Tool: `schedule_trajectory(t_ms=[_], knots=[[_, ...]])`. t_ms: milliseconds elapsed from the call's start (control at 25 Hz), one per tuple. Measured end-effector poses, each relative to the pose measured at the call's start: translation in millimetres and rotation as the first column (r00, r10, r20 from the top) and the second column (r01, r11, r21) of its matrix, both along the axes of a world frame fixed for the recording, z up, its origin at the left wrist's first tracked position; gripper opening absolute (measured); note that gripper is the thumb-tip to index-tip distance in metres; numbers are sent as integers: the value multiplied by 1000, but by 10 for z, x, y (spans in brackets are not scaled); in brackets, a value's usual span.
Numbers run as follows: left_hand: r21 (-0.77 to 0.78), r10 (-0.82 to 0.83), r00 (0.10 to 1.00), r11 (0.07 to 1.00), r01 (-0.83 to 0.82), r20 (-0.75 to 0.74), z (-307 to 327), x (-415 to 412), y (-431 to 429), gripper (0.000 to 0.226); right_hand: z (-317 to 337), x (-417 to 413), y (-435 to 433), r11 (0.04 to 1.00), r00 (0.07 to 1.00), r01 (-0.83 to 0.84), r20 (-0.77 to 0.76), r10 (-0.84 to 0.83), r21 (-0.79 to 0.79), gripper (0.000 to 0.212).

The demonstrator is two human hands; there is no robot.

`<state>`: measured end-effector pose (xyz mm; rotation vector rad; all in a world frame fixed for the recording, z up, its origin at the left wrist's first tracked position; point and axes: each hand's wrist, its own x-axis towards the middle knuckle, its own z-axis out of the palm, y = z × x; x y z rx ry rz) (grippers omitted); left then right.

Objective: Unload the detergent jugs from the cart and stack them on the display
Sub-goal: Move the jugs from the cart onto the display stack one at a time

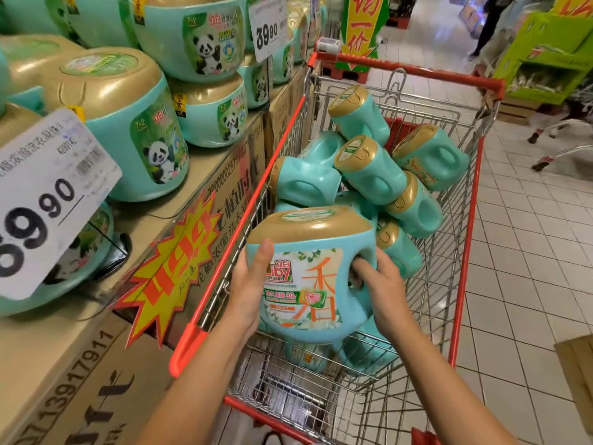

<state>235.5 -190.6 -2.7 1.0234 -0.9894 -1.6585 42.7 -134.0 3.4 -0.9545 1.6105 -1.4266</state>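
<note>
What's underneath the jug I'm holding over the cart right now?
More teal jugs lie on the wire floor of the cart, below the held jug. Whatever sits directly beneath it is covered, so their count is unclear.

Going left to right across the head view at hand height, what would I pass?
The price tag, starburst sign, left hand, held jug, right hand, cart rail, tiled floor.

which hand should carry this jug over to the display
Probably the right hand: its fingers curl through the handle of the jug; the left hand only clasps the smooth side.
</note>
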Motion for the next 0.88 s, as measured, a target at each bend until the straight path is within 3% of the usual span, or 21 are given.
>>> schedule_trajectory(t_ms=[40,200,480,680,880], knots=[[17,-8,1000,1000,8,16,38,12,11,98,-15,28,31,999,998,-30,47,31,-19,4],[87,-22,999,996,20,28,109,189,187,80,27,151,179,990,973,-112,193,126,-81,47],[156,243,969,959,-235,-36,174,734,1106,69,83,662,400,934,898,-346,259,356,-84,49],[137,476,879,873,-468,-27,212,1181,2196,93,163,1198,756,771,749,-633,194,633,-71,33],[100,748,661,663,-742,-61,375,1634,3293,71,302,2042,1357,552,534,-826,158,831,-115,33]])
